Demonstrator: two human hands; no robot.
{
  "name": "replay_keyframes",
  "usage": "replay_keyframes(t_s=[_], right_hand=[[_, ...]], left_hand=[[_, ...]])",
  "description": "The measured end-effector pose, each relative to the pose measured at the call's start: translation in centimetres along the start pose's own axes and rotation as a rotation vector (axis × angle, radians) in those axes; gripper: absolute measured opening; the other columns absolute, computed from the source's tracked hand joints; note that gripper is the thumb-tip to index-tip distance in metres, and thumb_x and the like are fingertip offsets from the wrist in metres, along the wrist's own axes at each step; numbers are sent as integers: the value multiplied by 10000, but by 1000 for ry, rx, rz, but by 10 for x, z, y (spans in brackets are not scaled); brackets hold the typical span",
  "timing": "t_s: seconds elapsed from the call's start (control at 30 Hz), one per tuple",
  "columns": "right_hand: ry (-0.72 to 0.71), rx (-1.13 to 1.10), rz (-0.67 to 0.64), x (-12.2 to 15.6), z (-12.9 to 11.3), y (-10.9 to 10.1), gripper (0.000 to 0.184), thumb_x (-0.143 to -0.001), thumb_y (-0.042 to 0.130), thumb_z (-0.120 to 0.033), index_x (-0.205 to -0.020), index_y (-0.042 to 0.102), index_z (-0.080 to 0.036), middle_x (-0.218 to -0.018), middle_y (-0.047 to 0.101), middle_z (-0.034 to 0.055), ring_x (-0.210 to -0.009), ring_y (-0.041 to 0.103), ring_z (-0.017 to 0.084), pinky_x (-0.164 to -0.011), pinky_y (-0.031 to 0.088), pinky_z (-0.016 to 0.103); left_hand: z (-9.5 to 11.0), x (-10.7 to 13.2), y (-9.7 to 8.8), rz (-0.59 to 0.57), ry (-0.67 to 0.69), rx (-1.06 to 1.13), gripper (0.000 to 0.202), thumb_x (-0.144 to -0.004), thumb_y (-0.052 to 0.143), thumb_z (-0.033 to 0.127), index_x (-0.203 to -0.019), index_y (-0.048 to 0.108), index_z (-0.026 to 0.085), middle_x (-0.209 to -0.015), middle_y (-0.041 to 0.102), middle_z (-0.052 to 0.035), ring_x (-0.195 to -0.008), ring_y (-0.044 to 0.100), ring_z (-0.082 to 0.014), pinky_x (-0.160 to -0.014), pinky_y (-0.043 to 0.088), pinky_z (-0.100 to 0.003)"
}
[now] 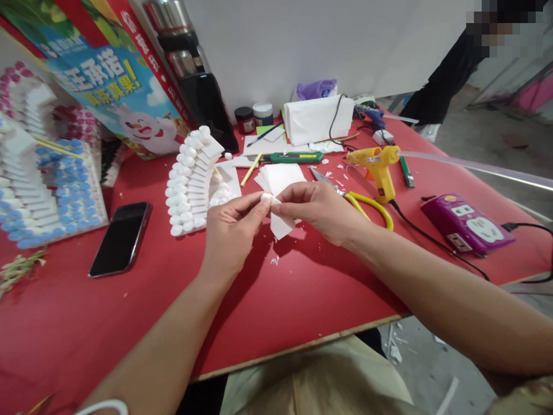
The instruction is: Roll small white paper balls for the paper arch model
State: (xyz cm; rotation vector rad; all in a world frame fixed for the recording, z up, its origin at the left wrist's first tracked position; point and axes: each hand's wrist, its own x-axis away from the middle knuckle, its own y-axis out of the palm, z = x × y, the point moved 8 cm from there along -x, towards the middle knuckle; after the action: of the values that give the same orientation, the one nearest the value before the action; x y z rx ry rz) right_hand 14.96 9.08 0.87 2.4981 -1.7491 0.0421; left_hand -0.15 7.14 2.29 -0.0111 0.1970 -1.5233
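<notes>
Red covers the worktable (129,323), which backs onto a white wall and a printed carton (108,75). Near its middle, the left hand (233,230) pinches a small white ball (266,197) between thumb and forefinger, at the top edge of a white card piece (280,226) that the right hand (319,210) grips closed from the other side; both are held just above the table. Behind the hands lies a stack of white squares (280,176), and to the left stands a white stepped model (194,178) lined with similar balls. Two small jars (245,120) sit at the back with lids on, contents hidden, near a white tissue pack (317,119). A yellow glue gun (380,167), yellow-handled scissors (355,199) and a purple power strip (466,225) lie to the right, a phone (121,236) to the left.
</notes>
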Motion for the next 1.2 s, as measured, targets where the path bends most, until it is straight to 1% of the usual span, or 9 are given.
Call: replay_keyframes(t_s=[0.1, 0.2, 0.33, 0.4, 0.47, 0.57, 0.7, 0.87, 1.2], right_hand=[[-60, 273, 80, 1, -7, -6, 169, -835, 726, -326, -807, 663, -172, -609, 660, 3, -497, 506, 118, -485, 355, 267], [-186, 534, 141, 4, -17, -6, 77, -876, 616, -252, -835, 632, -188, -601, 650, -12, -509, 498, 120, -508, 332, 268], [-346, 746, 198, 11, -29, -2, 13, -871, 582, -202, -872, 593, -195, -618, 598, -32, -546, 452, 117, -569, 319, 274], [-361, 730, 178, 11, -31, -1, 15, -870, 582, -201, -866, 593, -192, -621, 592, -33, -542, 442, 113, -564, 316, 272], [-316, 627, 143, 9, -29, -2, 26, -867, 590, -204, -852, 604, -187, -623, 604, -32, -537, 459, 109, -546, 325, 265], [-216, 476, 112, 4, -23, -6, 37, -855, 618, -213, -845, 619, -178, -641, 631, -22, -536, 508, 112, -530, 358, 262], [-178, 410, 102, 1, -18, -9, 103, -876, 640, -279, -880, 625, -177, -679, 656, -4, -560, 558, 128, -533, 393, 273], [-165, 491, 130, 1, -14, -9, 206, -823, 733, -349, -906, 648, -179, -679, 656, 1, -593, 558, 141, -535, 373, 273], [-286, 627, 233, 9, -28, -11, 73, -842, 634, -228, -841, 666, -163, -698, 691, 0, -572, 539, 118, -527, 356, 250]], left_hand=[[-11, -4, 3, -37, -135, 155, 120, -793, 804, 307, -858, 838, 212, -647, 640, -14, -478, 342, -76, -451, 239, -256], [-18, -6, 4, -45, -253, 247, 133, -732, 832, 287, -805, 824, 177, -667, 649, -26, -467, 308, -51, -440, 191, -246], [-22, -5, 7, -56, -341, 337, 157, -697, 851, 279, -726, 792, 137, -625, 560, 4, -474, 276, -34, -426, 172, -232], [-22, -6, 8, -62, -330, 378, 154, -700, 857, 274, -727, 790, 139, -582, 481, 30, -489, 290, -43, -429, 214, -218], [-23, -7, 8, -60, -312, 412, 145, -708, 862, 267, -742, 793, 144, -568, 461, 39, -504, 336, -51, -456, 300, -206], [-27, -7, 9, -53, -302, 413, 139, -725, 864, 260, -778, 801, 148, -630, 566, 12, -557, 470, -65, -537, 417, -203], [-31, -7, 8, -31, -326, 402, 157, -721, 872, 258, -812, 801, 152, -724, 665, -16, -616, 571, -86, -596, 477, -208], [-30, -5, 12, -78, -357, 429, 187, -726, 877, 273, -821, 799, 132, -780, 721, -51, -631, 602, -89, -602, 489, -203], [-30, -4, 17, -150, -415, 491, 163, -756, 853, 234, -789, 762, 102, -706, 646, -13, -570, 501, -49, -539, 428, -167]])
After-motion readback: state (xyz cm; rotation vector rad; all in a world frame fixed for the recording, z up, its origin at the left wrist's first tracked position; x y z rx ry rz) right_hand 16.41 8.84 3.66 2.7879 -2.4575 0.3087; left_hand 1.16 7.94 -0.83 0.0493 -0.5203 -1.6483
